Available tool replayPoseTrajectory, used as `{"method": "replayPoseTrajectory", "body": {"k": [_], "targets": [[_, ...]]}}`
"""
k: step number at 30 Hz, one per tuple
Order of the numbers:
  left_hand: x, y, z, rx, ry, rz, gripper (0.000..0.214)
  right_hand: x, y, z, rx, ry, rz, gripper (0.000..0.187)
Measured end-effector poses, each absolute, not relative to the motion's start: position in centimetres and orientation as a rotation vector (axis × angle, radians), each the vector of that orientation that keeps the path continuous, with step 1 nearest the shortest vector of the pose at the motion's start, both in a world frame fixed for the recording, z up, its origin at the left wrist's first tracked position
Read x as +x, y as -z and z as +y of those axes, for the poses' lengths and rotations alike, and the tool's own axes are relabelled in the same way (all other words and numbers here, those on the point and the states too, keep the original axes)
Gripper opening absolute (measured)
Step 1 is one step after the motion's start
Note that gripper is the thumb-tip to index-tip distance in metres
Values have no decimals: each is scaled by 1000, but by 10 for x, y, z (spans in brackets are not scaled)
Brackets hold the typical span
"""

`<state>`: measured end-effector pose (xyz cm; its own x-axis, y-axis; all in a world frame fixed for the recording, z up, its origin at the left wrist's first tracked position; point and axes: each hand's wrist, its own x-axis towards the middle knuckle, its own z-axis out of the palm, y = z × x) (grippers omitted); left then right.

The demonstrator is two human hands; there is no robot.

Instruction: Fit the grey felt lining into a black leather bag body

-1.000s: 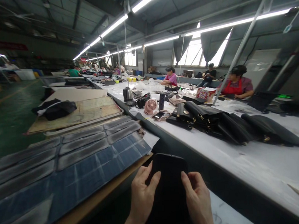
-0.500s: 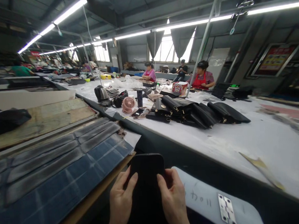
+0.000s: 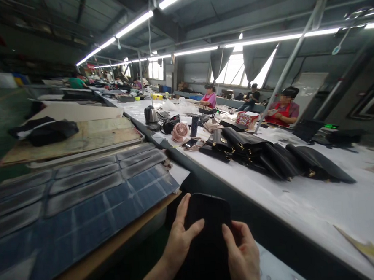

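A flat black leather piece (image 3: 210, 214) with rounded top corners stands upright in front of me, low in the view. My left hand (image 3: 180, 237) grips its left edge, thumb across the front and fingers behind. My right hand (image 3: 243, 252) holds its right edge with the thumb pressed on the front. To my left lies a board (image 3: 82, 197) covered with several dark blue and grey strips. On the long white table (image 3: 304, 200) to the right lies a row of black handbags (image 3: 264, 152) with gold clasps.
A pink fan (image 3: 179, 132), a kettle (image 3: 150, 114), a dark bottle (image 3: 193, 126) and a phone (image 3: 189, 143) sit farther along the table. Three people (image 3: 282, 111) sit at the far side. A dark bundle (image 3: 51, 131) rests on a brown board at left.
The view has swung back to the left and the hands with the black piece now sit a little further right. Both hands keep their hold on it.
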<state>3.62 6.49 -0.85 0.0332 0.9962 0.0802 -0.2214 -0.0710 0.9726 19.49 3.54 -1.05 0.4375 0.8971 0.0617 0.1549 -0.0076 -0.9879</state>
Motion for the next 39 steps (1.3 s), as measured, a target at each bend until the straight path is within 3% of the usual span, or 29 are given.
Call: {"method": "replayPoseTrajectory", "body": {"k": [5,9,14,21,26,30,35,39], "targets": [[42,15,63,1125,-1203,819,85,220,27,35,-1556,-861,-1053,54],[44,22,65,1283,-1171,886,84,234,14,49,-1626,-568,-1246,75],[48,24,70,1399,-1154,964,82,234,-6,70,-1493,-450,-1564,40],[49,20,67,1474,-1070,1061,96,219,-6,69,-1413,-384,-1463,14],[49,22,67,1450,-1111,1036,99,212,-9,56,-1250,-146,-1637,10],[45,30,69,1420,-1159,970,97,196,-5,27,-1059,12,-1755,19],[43,35,70,1430,-1139,944,88,187,-15,5,-1026,-63,-1784,22],[46,28,69,1459,-1065,959,100,208,-35,35,-1167,-244,-1730,9]]}}
